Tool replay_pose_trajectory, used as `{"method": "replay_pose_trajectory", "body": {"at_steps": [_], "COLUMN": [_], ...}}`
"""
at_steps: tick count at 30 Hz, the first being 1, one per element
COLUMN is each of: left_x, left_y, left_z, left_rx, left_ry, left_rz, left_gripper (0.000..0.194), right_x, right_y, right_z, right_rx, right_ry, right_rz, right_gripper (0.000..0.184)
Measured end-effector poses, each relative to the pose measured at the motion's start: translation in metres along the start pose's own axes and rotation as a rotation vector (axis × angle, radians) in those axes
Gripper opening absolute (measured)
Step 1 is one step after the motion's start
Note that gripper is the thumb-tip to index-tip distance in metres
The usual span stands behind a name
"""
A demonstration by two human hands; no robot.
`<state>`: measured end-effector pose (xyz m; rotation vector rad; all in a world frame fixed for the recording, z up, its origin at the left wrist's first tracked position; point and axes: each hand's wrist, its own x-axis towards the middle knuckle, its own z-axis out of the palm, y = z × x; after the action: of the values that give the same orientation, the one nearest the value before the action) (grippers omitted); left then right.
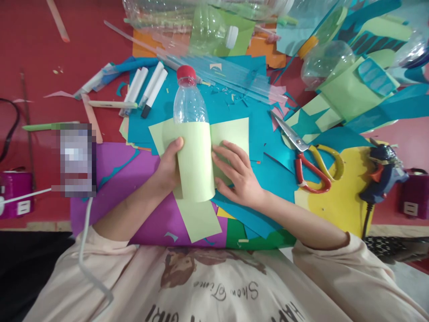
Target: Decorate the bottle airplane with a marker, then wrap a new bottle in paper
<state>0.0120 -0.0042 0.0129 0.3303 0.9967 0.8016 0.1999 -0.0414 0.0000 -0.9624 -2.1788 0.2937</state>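
Note:
A clear plastic bottle with a red cap has a pale green paper sheet around its lower part. My left hand grips it from the left, thumb on the paper, the other fingers hidden behind. On the right side, my right hand has its fingers stretched out and apart, with the fingertips at the edge of the paper wrap. More pale green paper lies beneath the bottle, showing below it and to both sides. Blue sheets lie under that.
Open scissors with red and yellow handles lie to the right, and a blue glue gun beyond them. White markers, clear straws and more bottles lie farther back. A phone with a white cable lies left.

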Motion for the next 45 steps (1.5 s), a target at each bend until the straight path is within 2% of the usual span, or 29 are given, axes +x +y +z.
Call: {"method": "replay_pose_trajectory", "body": {"at_steps": [8,14,18,23,27,33,37,42,45], "left_x": [-0.005,-0.004,-0.004,-0.003,-0.001,0.003,0.003,0.003,0.002], "left_y": [-0.002,0.0,0.003,0.002,-0.001,-0.002,0.001,0.002,0.002], "left_z": [-0.001,0.001,0.008,0.009,0.007,0.005,0.006,0.007,0.005], "left_rx": [-0.01,0.049,0.083,0.128,0.143,0.077,0.031,0.016,0.035], "left_ry": [-0.026,-0.049,0.015,0.023,0.039,0.096,0.087,0.096,0.044], "left_rz": [-0.027,0.037,0.186,0.21,0.217,0.295,0.262,0.292,0.313], "left_gripper": [0.066,0.06,0.063,0.069,0.074,0.049,0.037,0.034,0.034], "right_x": [-0.001,0.004,0.007,0.003,0.001,0.004,0.005,0.008,0.01], "right_y": [-0.002,-0.003,-0.009,-0.011,-0.008,-0.008,-0.007,0.002,0.013], "right_z": [0.003,-0.002,-0.009,-0.007,-0.005,-0.005,-0.004,-0.007,-0.011], "right_rx": [-0.063,-0.041,0.023,0.081,0.055,0.017,0.007,0.038,0.053], "right_ry": [0.011,0.089,0.081,-0.004,-0.017,0.038,0.079,0.073,0.152], "right_rz": [-0.009,-0.001,-0.032,-0.036,-0.038,-0.04,-0.024,0.011,0.135], "right_gripper": [0.044,0.027,0.033,0.04,0.043,0.036,0.034,0.026,0.023]}}
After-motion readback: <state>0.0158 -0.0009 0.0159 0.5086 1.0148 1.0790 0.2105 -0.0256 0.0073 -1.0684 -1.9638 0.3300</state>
